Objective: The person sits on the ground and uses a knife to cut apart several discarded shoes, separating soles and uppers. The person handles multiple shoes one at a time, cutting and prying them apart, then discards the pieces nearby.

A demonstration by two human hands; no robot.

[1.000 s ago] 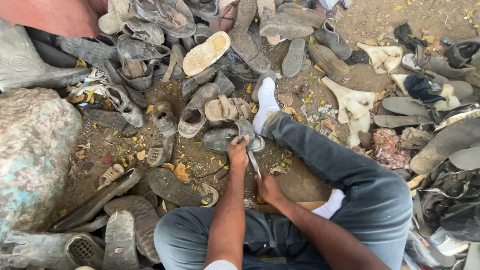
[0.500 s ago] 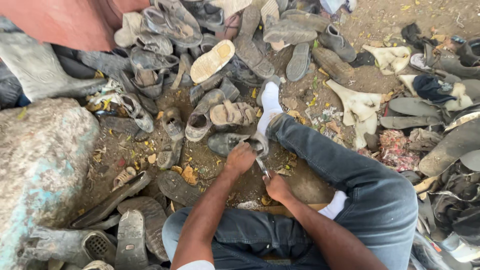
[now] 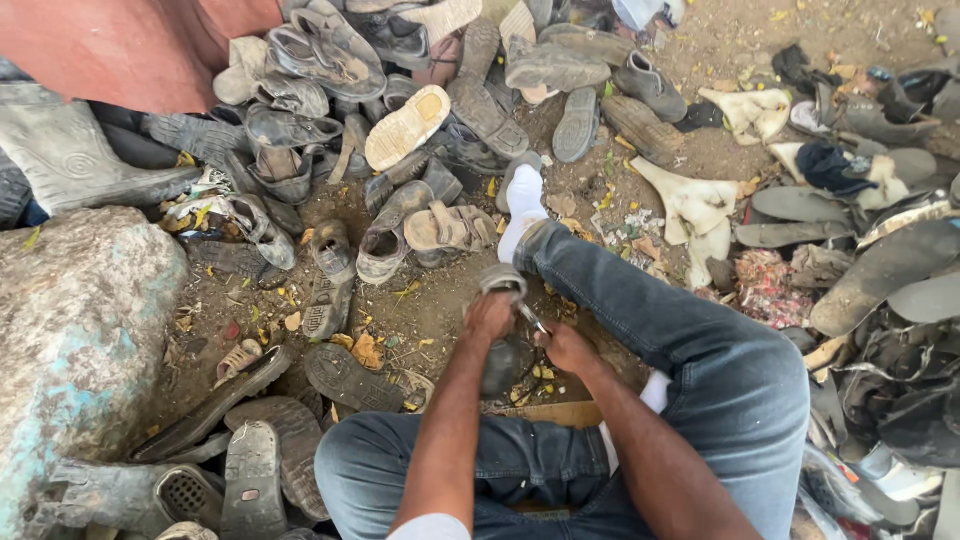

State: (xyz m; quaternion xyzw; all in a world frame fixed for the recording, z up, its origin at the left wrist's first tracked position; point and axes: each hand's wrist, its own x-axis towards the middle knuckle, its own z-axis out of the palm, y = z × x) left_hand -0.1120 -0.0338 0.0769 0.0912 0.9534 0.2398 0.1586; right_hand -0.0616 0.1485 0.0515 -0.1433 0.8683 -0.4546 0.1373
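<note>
Worn shoe gripped over the dirt floor, a thin tool working at it.
The grey shoe (image 3: 500,300) sits between the knees; left hand (image 3: 488,318) fingers wrap it, right hand (image 3: 566,347) fingers pinch a thin blade (image 3: 531,318), which could slip toward the holding hand.

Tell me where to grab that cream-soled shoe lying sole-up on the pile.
Grip the cream-soled shoe across its narrower lower end, coming from above. The sole faces up and lies clear on top of the pile, while darker shoes crowd its sides, so a low side approach looks blocked.
</note>
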